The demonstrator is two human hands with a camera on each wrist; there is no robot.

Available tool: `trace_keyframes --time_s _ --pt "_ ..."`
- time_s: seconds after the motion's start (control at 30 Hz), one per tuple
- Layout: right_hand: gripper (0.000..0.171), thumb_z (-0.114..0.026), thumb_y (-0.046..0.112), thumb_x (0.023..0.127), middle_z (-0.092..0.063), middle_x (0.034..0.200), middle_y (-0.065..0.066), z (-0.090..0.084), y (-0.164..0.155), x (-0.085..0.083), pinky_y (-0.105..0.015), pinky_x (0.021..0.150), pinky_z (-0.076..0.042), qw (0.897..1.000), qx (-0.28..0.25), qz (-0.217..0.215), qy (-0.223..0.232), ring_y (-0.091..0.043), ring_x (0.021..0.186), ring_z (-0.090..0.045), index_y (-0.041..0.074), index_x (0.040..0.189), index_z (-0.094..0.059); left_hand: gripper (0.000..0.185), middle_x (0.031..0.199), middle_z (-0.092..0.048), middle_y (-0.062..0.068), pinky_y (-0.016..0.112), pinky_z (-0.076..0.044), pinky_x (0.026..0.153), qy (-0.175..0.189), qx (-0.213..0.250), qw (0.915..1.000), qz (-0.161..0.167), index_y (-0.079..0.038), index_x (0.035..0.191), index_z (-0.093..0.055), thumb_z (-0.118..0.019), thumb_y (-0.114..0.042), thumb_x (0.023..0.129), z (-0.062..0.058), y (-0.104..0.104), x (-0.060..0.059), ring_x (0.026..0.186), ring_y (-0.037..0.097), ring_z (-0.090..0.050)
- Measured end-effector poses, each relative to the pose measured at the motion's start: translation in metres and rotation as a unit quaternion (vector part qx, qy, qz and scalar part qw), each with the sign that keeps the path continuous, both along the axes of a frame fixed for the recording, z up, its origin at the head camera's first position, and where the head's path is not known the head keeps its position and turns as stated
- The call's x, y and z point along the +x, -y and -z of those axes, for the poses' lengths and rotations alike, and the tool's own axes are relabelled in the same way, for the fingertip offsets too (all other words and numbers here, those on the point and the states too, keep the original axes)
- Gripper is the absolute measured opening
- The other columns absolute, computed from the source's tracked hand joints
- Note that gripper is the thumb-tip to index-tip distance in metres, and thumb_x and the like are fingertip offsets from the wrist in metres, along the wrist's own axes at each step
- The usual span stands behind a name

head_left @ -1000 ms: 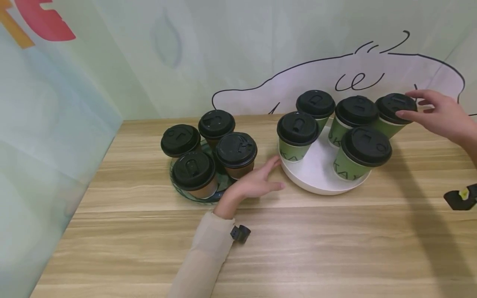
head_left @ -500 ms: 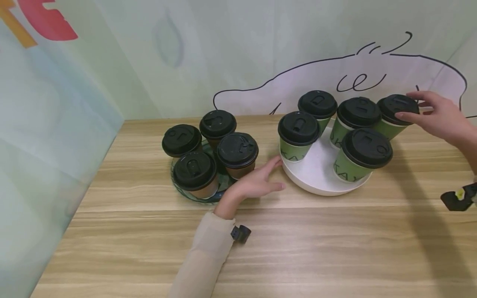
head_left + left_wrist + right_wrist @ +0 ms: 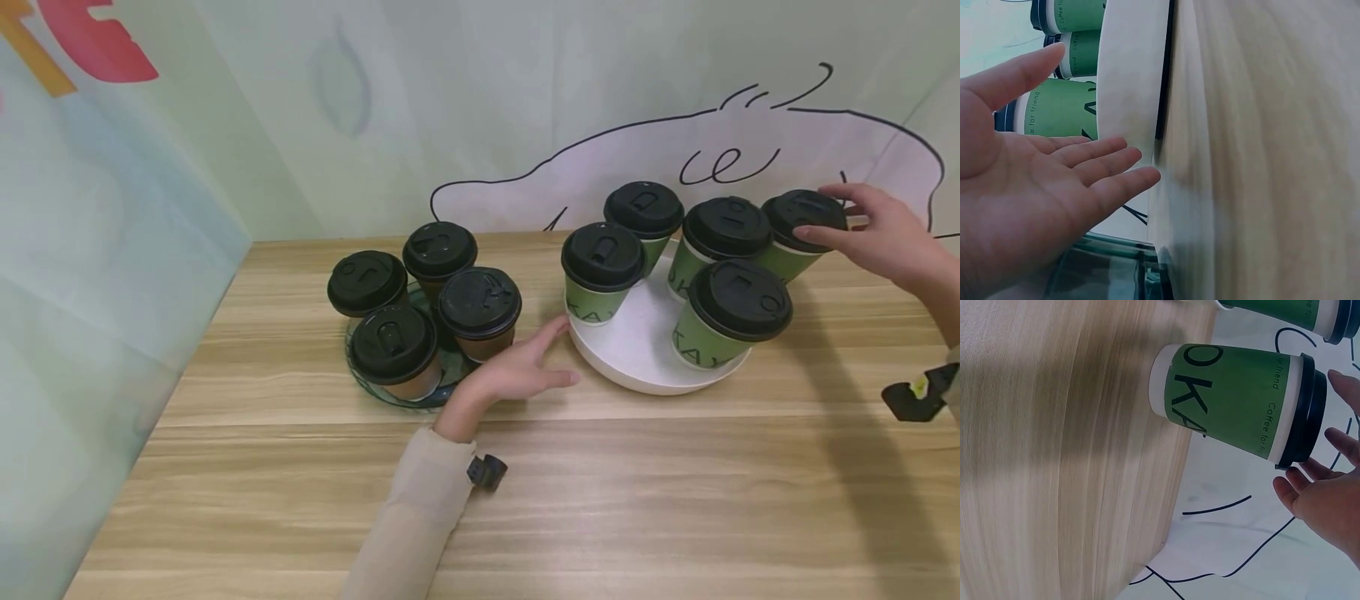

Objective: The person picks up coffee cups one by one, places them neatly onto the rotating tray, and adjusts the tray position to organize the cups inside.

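On the right stands a white round tray [image 3: 645, 358] bearing several green paper cups [image 3: 597, 300] with black lids. My left hand [image 3: 517, 371] lies at its left rim, palm facing the tray and thumb apart; in the left wrist view its straight fingers [image 3: 1110, 164] overlap the tray's wall. My right hand [image 3: 888, 233] is round the black lid of the rightmost green cup [image 3: 787, 260], thumb at the front and fingers behind. In the right wrist view that cup [image 3: 1229, 400] shows beyond the tray's edge, with fingertips right at its lid rim.
Left of my left hand, a green glass plate [image 3: 360, 383] carries several brown paper cups [image 3: 416, 385] with black lids, packed closely. A printed wall cloth [image 3: 375, 167] hangs behind the wooden table [image 3: 600, 492]. A long shadow falls below the right hand.
My right thumb reaches slightly farther left across the lid of the rightmost cup. The left hand, the tray and the other cups stay in place; the view has shifted a little.
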State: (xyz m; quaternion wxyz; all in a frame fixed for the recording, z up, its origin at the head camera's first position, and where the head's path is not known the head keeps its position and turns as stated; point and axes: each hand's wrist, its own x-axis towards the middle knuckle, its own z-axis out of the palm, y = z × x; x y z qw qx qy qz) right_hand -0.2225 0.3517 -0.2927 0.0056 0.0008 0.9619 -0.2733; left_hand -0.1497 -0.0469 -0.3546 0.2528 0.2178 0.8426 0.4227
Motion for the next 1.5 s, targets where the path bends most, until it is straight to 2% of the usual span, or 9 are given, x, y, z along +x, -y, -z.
trace_keyframes --time_s 0.17,0.33,0.43,0.67,1.0,1.23,1.5 --pt "0.076 -0.051 0.039 0.091 -0.024 0.135 -0.037 0.003 -0.0013 -0.0033 -0.067 0.085 -0.029 1.0 -0.006 -0.004 -0.007 -0.053 0.117 -0.025 -0.003 0.143 -0.015 0.074 0.149 -0.021 0.008 0.033 -0.02 0.108 -0.003 0.0 1.0 0.001 -0.009 0.147 -0.011 -0.058 -0.019 0.09 -0.0014 0.0012 0.0003 0.135 0.017 -0.02" --pt "0.078 -0.051 0.042 0.09 -0.018 0.14 -0.035 0.0044 -0.0012 -0.0053 -0.068 0.087 -0.026 1.0 -0.006 0.0 -0.006 -0.053 0.121 -0.022 -0.003 0.143 -0.015 0.073 0.147 -0.027 0.008 0.035 -0.022 0.107 -0.006 0.006 1.0 0.005 -0.01 0.147 -0.013 -0.058 -0.018 0.09 -0.0035 0.0029 0.0008 0.134 0.018 -0.024" --pt "0.078 -0.051 0.04 0.09 -0.017 0.14 -0.035 0.0048 -0.0003 -0.0063 -0.067 0.088 -0.026 1.0 -0.008 0.0 -0.007 -0.053 0.121 -0.021 -0.003 0.143 -0.015 0.074 0.148 -0.026 0.008 0.034 -0.021 0.108 -0.006 0.006 0.9999 0.007 -0.009 0.147 -0.012 -0.058 -0.017 0.09 -0.0029 0.0025 0.0004 0.134 0.018 -0.022" --pt "0.075 -0.051 0.036 0.091 -0.027 0.13 -0.037 0.0059 0.0019 -0.0076 -0.062 0.083 -0.031 1.0 -0.012 -0.005 -0.015 -0.05 0.111 -0.03 -0.004 0.143 -0.015 0.075 0.15 -0.018 0.008 0.031 -0.019 0.108 -0.006 -0.002 1.0 0.005 -0.009 0.147 -0.012 -0.059 -0.019 0.09 -0.0016 0.001 0.0004 0.135 0.015 -0.018" --pt "0.076 -0.052 0.037 0.09 -0.025 0.133 -0.037 0.0073 0.0021 -0.0069 -0.064 0.087 -0.028 1.0 -0.02 -0.007 -0.016 -0.05 0.113 -0.029 -0.004 0.143 -0.016 0.075 0.15 -0.018 0.008 0.032 -0.019 0.108 -0.007 0.003 0.9999 0.008 -0.009 0.147 -0.012 -0.059 -0.018 0.089 0.0 0.0015 -0.0004 0.136 0.016 -0.018" --pt "0.076 -0.052 0.039 0.09 -0.029 0.13 -0.036 0.0083 0.0013 -0.0076 -0.061 0.083 -0.031 1.0 -0.012 -0.002 -0.02 -0.049 0.112 -0.031 -0.004 0.142 -0.018 0.075 0.15 -0.018 0.008 0.032 -0.02 0.108 -0.008 -0.001 0.9999 0.008 -0.009 0.147 -0.012 -0.059 -0.019 0.089 0.0011 0.0016 -0.0008 0.136 0.016 -0.018" --pt "0.079 -0.053 0.04 0.089 -0.025 0.134 -0.037 0.0093 0.002 -0.0043 -0.065 0.088 -0.029 1.0 -0.014 0.009 -0.021 -0.051 0.115 -0.028 -0.002 0.144 -0.015 0.075 0.15 -0.018 0.008 0.031 -0.019 0.108 -0.004 0.001 1.0 0.007 -0.008 0.147 -0.011 -0.059 -0.019 0.09 0.0008 0.0017 -0.0007 0.136 0.015 -0.017"
